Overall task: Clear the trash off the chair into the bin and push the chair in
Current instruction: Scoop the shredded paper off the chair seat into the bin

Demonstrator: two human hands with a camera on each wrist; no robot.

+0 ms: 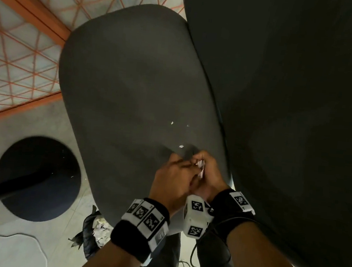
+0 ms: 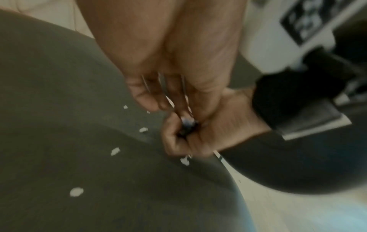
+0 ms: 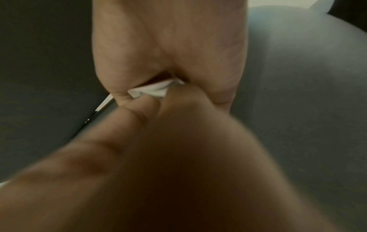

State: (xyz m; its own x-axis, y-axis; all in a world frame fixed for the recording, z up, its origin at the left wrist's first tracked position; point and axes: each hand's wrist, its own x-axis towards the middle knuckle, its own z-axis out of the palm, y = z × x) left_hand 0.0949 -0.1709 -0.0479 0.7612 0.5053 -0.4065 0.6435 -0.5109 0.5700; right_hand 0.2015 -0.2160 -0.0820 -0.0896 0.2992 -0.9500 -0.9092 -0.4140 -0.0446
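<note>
**Hands meet over seat; scraps remain**

Both wrists, each banded with marker blocks, fill the bottom of the head view. Right hand (image 1: 206, 175) is curled round a wad of white paper (image 1: 200, 168); the right wrist view shows the wad (image 3: 155, 91) pinched between palm and fingers. Left hand (image 1: 174, 179) touches the right, fingers bent toward the wad; whether they grip any of it cannot be told, as motion blur obscures them. Both hands sit over the near right edge of the chair seat (image 1: 128, 81), beside the backrest (image 1: 292, 101). Several small white scraps (image 1: 181, 146) lie loose on the seat just beyond the hands; the left wrist view shows more (image 2: 76, 191). Bin (image 1: 93, 233), lined in black and holding white paper, stands on the floor below the seat's near edge.
</note>
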